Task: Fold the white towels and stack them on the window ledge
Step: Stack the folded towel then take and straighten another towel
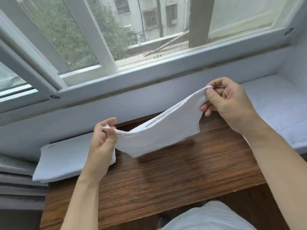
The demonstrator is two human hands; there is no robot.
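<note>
A small white towel [159, 130] hangs doubled over in the air above a brown wooden table [166, 176]. My left hand [103, 140] pinches its near-left corners. My right hand [227, 100] pinches the far-right corners, held higher. The towel sags between the two hands and its lower edge hangs just above the table. A flat stack of white towels [66, 158] lies at the table's left, partly behind my left hand. The white window ledge [274, 110] runs along the right, level with my right wrist.
A white window frame [149, 70] with sliding panes rises behind the table. Grey stepped ridges [20, 185] sit at the left edge beside the towel stack. My lap in light fabric [207, 218] fills the bottom centre.
</note>
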